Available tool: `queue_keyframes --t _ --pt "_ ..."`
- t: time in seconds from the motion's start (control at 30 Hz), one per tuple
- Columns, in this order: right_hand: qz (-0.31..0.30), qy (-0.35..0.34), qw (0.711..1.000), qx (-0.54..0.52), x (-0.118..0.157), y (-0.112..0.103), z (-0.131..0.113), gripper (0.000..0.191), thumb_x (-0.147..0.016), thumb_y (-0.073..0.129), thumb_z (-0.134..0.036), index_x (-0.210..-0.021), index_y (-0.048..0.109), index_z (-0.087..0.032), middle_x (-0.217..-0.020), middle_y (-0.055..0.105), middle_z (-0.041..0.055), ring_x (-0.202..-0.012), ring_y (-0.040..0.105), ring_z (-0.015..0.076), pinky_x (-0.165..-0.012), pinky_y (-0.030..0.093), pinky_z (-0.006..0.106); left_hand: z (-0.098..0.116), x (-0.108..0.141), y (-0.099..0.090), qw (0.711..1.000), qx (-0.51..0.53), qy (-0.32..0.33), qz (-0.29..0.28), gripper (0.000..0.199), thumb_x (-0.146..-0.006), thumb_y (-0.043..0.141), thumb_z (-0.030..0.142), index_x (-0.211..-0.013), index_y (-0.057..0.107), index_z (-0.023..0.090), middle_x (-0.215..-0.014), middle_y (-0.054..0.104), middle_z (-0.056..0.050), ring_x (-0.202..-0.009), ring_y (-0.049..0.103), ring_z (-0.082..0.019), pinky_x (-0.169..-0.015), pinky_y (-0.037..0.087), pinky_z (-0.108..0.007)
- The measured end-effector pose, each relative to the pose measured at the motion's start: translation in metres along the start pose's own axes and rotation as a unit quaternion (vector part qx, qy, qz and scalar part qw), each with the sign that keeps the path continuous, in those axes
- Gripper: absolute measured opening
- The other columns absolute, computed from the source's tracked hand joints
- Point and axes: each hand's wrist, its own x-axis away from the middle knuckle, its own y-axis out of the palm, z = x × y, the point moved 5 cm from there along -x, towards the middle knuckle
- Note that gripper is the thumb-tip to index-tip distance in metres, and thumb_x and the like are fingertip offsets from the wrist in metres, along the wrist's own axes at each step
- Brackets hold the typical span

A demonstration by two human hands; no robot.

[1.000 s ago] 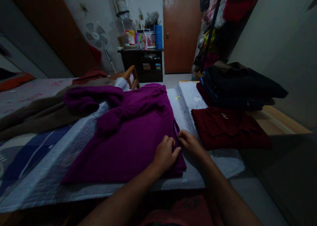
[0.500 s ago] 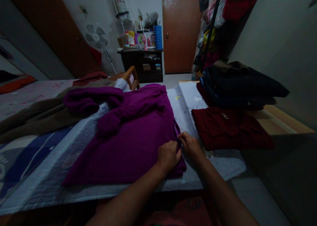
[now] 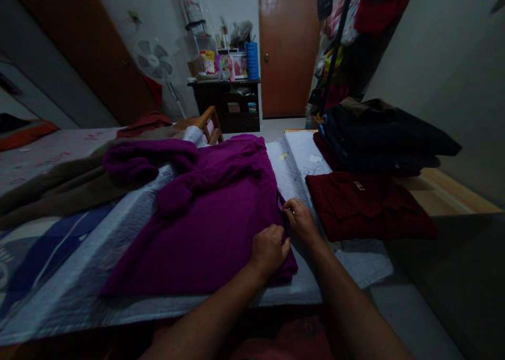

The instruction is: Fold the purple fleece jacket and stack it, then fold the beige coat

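A purple jacket (image 3: 221, 233) lies spread on the quilted pale cover, one sleeve (image 3: 150, 152) stretched to the left. Along its right edge runs a dark strip (image 3: 281, 205) that looks like a zipper. My left hand (image 3: 270, 249) is closed on the jacket's right edge, its fingers curled over the cloth. Just beyond it, my right hand (image 3: 302, 220) pinches at the dark strip, thumb and forefinger together. What exactly lies between those fingertips is too small and dark to tell.
Right of my hands lies a folded dark red garment (image 3: 366, 207), with a stack of folded dark clothes (image 3: 390, 133) behind it. Brown trousers (image 3: 59, 186) stretch across the left. A wooden chair (image 3: 211, 123) stands past the cover (image 3: 307, 152); farther back is a fan (image 3: 154, 60).
My right hand has slid a little farther away from me along the jacket's edge. The left hand stays pressed in the same place, and the jacket barely shifts.
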Motion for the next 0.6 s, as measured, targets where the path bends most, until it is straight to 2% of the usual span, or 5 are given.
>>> queue_keyframes --t 0.23,0.33,0.43,0.6 --pt "0.018 0.085 0.995 -0.050 -0.011 0.003 0.006 0.012 -0.086 0.047 -0.026 -0.081 0.058 -0.023 -0.079 0.064 0.0014 -0.076 0.059 0.0178 -0.071 0.041 0.028 0.000 -0.001 0.004 1.000 -0.005 0.008 0.000 0.008 -0.085 0.056 0.028 -0.083 0.056 0.020 -0.083 0.062 -0.003 -0.079 0.059 -0.018 -0.068 0.040 -0.029" --pt "0.030 0.100 0.992 -0.065 -0.023 0.003 0.009 0.014 -0.086 0.047 -0.028 -0.081 0.059 -0.023 -0.079 0.066 0.0011 -0.075 0.060 0.0177 -0.070 0.041 0.027 0.000 0.000 0.004 1.000 -0.004 0.012 -0.005 0.008 -0.085 0.055 0.028 -0.083 0.056 0.020 -0.083 0.062 -0.003 -0.078 0.059 -0.018 -0.068 0.041 -0.029" --pt "0.039 0.101 0.992 -0.059 -0.037 0.004 0.013 0.015 -0.086 0.047 -0.028 -0.080 0.059 -0.023 -0.078 0.065 0.0011 -0.075 0.059 0.0178 -0.071 0.041 0.028 0.001 0.000 0.003 1.000 0.003 0.015 -0.013 0.007 -0.085 0.055 0.027 -0.083 0.055 0.020 -0.083 0.062 -0.003 -0.079 0.060 -0.018 -0.068 0.041 -0.029" --pt "0.070 0.060 0.996 -0.007 -0.055 0.008 0.017 0.012 -0.085 0.048 -0.024 -0.077 0.058 -0.023 -0.083 0.059 0.0029 -0.087 0.053 0.0194 -0.083 0.041 0.031 0.002 0.000 0.001 0.999 0.008 0.008 -0.034 0.007 -0.085 0.055 0.027 -0.084 0.056 0.020 -0.085 0.063 -0.004 -0.081 0.060 -0.019 -0.070 0.043 -0.030"
